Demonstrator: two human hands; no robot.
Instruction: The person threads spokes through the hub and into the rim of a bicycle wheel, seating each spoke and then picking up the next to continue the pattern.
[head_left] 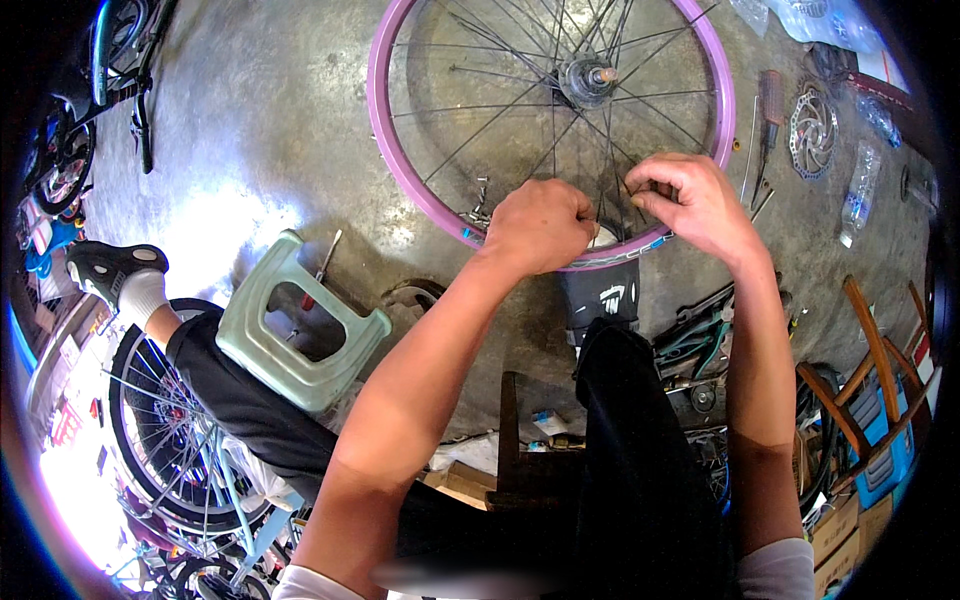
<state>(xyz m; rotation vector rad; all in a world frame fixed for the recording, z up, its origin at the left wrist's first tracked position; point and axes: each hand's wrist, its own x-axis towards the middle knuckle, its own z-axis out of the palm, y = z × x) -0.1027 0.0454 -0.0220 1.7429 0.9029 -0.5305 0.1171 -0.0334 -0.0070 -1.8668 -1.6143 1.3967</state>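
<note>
A purple bicycle wheel rim [392, 150] lies in front of me, without a tyre. Dark spokes [490, 140] run between it and the hub [588, 82]. Over the near part of the rim, my left hand [542, 225] is closed, fingers curled beside the spokes; what they hold is hidden. My right hand [690, 195] is just to its right, thumb and fingers pinched at a spoke [622, 185] above the rim. Small silver metal pieces [480, 205] lie in a cluster inside the rim, left of my left hand.
A pale green plastic stool [300, 330] stands left, with a screwdriver [322, 268] beyond it. At right lie another screwdriver [770, 105], a brake disc [812, 135], a plastic bottle [858, 195] and pliers [712, 345]. A tyred wheel [130, 400] is lower left; my shoe [605, 295] is by the rim.
</note>
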